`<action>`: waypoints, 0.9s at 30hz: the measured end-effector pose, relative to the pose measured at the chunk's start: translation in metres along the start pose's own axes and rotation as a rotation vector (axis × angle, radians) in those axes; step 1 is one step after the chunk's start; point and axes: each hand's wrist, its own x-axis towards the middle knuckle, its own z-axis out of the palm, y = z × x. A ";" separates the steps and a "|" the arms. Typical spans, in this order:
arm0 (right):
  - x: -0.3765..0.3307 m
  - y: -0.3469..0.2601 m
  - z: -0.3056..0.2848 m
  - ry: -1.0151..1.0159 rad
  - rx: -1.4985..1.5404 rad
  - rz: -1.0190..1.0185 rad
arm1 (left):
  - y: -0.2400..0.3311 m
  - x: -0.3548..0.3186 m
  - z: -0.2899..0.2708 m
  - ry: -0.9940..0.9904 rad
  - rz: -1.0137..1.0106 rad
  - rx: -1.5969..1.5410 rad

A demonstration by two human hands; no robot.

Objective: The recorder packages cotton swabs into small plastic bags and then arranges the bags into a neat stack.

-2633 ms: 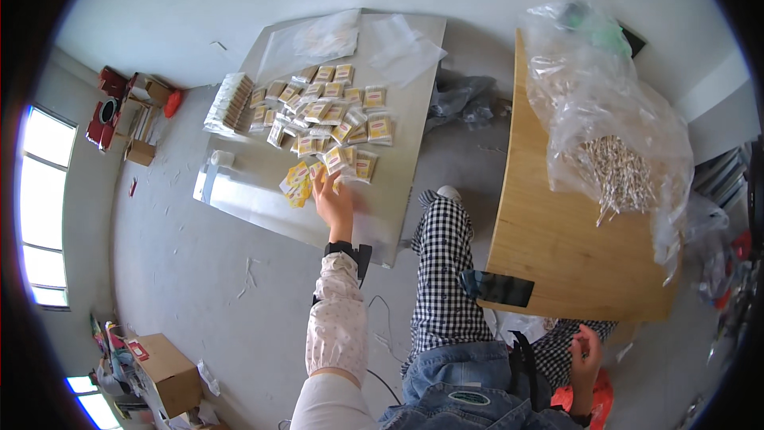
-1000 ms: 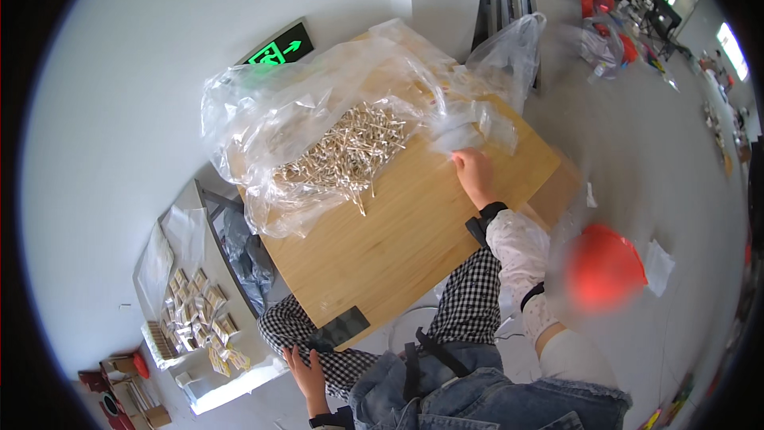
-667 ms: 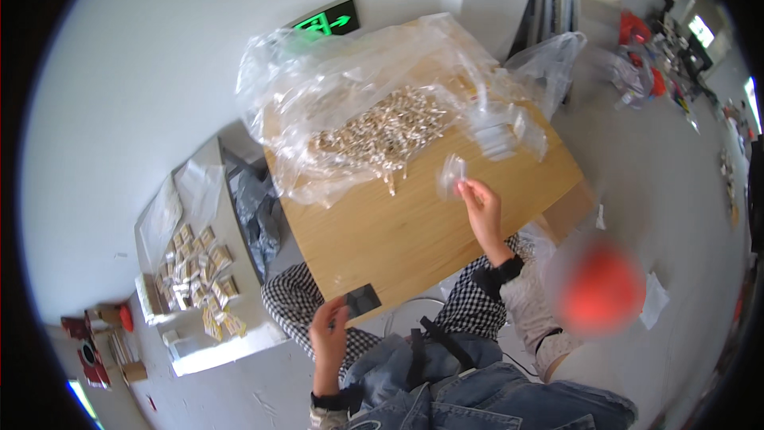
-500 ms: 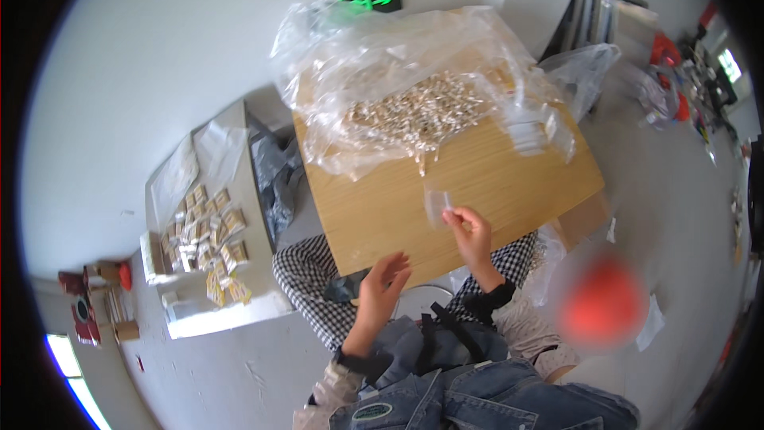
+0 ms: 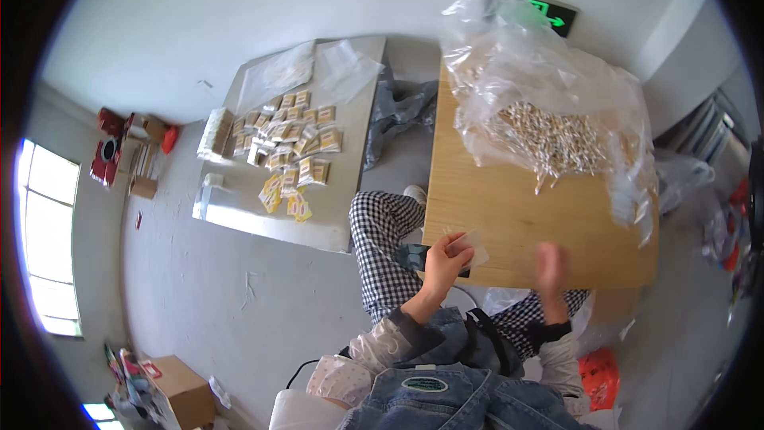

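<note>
Clear small bag (image 5: 471, 244) lies flat.

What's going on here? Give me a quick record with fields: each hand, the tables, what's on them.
left hand: holds a small clear bag
right hand: blurred, open, above the wooden table's near edge
wooden table: bears a big clear plastic sheet with a heap of small pale pieces
grey table: many small packets

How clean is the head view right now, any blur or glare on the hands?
Head view: right hand is motion-blurred over the wooden table; left hand with a small clear bag stays sharp; window blown out; fisheye bends edges at the rim.
</note>
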 end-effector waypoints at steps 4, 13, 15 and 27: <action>0.009 0.117 -0.037 0.361 -0.068 0.419 | 0.016 -0.011 -0.014 -0.151 0.019 0.341; 0.023 -0.059 -0.017 -0.482 0.853 0.619 | 0.015 -0.023 -0.001 -0.382 0.113 0.586; 0.022 -0.091 -0.011 -0.632 0.818 0.668 | 0.003 -0.021 -0.001 -0.337 0.129 0.455; 0.028 -0.134 -0.003 -0.132 0.962 0.812 | 0.009 -0.036 -0.009 -0.363 -0.135 0.054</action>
